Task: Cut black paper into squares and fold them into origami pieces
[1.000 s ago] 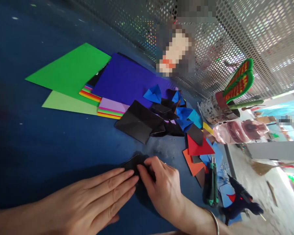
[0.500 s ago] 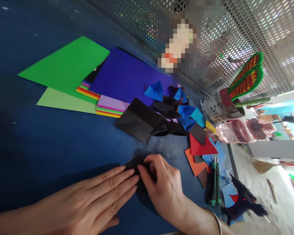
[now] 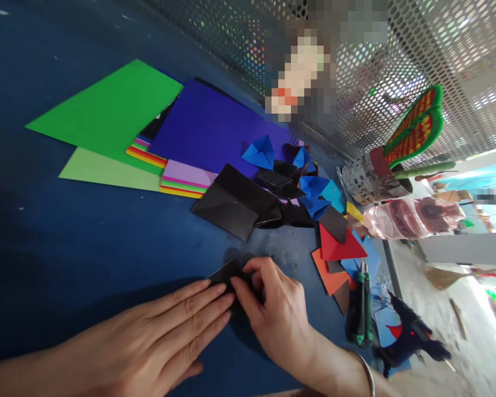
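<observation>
A small piece of black paper (image 3: 224,272) lies on the blue tabletop, mostly hidden beneath my fingers. My left hand (image 3: 161,331) rests flat with its fingers stretched out, the tips pressing on the paper's near side. My right hand (image 3: 276,311) is closed, thumb and forefinger pinching the paper's right edge. Beyond both hands sits a larger sheet of folded black paper (image 3: 227,207). Folded blue paper pieces (image 3: 259,153) and more black ones lie heaped to its right.
Colored sheets, with green (image 3: 107,105) and purple (image 3: 206,121) on top, spread across the back. At right are red paper (image 3: 339,245), a green-handled cutter (image 3: 361,309), a glue gun (image 3: 413,336), a pink bottle (image 3: 411,219) and a decorated holder (image 3: 367,179). A perforated metal panel (image 3: 231,44) stands behind.
Both hands keep nearly the same position on the black paper. The view has shifted very slightly, and nothing else has visibly moved.
</observation>
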### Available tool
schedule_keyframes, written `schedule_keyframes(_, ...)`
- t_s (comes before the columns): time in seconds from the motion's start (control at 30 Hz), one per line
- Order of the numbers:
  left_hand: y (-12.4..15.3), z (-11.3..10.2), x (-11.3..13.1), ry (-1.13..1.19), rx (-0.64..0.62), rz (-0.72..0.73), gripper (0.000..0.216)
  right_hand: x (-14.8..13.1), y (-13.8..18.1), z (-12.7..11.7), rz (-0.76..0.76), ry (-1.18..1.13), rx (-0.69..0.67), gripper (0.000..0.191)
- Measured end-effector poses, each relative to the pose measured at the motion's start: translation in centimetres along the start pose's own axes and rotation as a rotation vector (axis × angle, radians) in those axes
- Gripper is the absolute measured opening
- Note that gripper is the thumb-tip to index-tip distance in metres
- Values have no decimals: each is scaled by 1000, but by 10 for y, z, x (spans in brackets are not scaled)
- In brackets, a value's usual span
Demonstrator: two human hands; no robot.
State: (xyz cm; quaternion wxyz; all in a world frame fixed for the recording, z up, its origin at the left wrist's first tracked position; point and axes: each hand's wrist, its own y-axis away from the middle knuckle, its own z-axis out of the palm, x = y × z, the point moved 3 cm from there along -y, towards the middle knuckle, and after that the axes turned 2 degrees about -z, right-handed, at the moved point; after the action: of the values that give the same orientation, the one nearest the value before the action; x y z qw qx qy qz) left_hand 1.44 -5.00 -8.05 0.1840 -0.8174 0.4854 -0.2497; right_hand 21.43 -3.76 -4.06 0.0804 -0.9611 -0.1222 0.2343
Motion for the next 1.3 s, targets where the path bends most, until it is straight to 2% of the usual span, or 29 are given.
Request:
schedule_keyframes(0.33, -2, -1, -1, -6, 39, 45, 39, -2, -1, 0, -21, 17, 22, 29)
schedule_keyframes(0.5, -2, -2, -1, -10, -4, 18, 39, -1, -1, 0, -24, 21, 14, 30)
schedule_keyframes(0.9, -8, -4, -3, 2, 55, 74, 38, -1, -1, 0, -4, 13, 6, 29)
schedule_keyframes(1.3, -4, -1, -3, -4, 29, 74, 38, -2, 0, 0, -59, 69, 28, 35)
